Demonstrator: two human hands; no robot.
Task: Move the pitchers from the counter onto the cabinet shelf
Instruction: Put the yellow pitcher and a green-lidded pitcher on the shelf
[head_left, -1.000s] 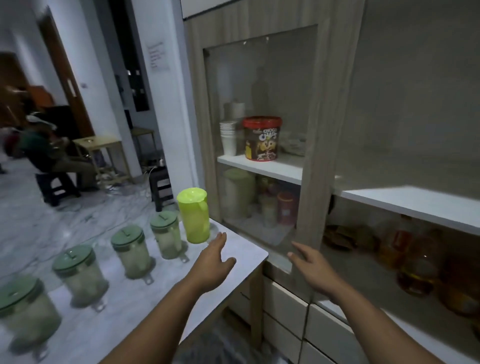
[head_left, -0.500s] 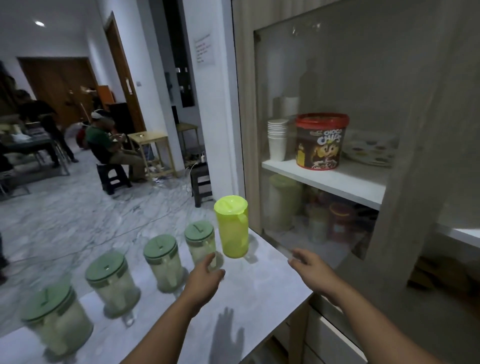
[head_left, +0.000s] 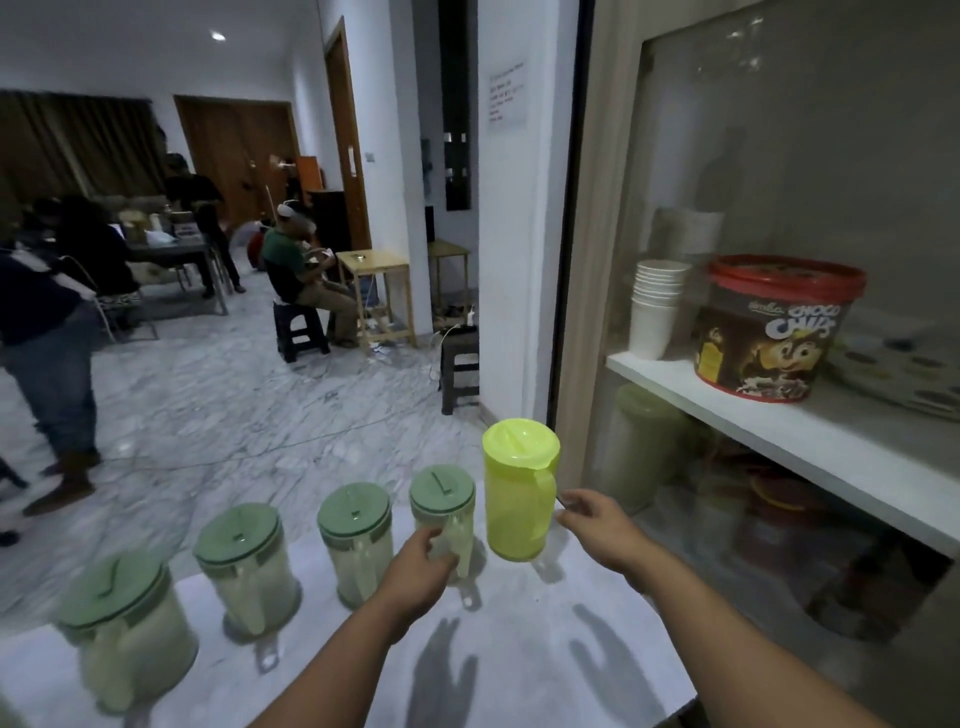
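A row of pitchers stands on the white counter (head_left: 524, 660): a yellow-green one (head_left: 517, 501) at the right end and several clear ones with green lids (head_left: 356, 540) to its left. My left hand (head_left: 418, 569) curls round the handle side of the green-lidded pitcher (head_left: 442, 499) next to the yellow one. With straight fingers, my right hand (head_left: 597, 525) reaches the yellow pitcher's handle; I cannot tell if they touch. The white cabinet shelf (head_left: 810, 441) lies to the right behind a glass door.
On the shelf stand stacked paper cups (head_left: 655, 312) and a red-lidded Choco Chips tub (head_left: 774, 332). More containers (head_left: 644, 447) show below the shelf. Beyond the counter is a marble floor with a dark stool (head_left: 460, 371), a standing person (head_left: 47, 332) and seated people.
Both hands moved forward to the pitchers: the left went from hovering to closing on a green-lidded pitcher, the right left the cabinet door for the yellow pitcher. My view turned left.
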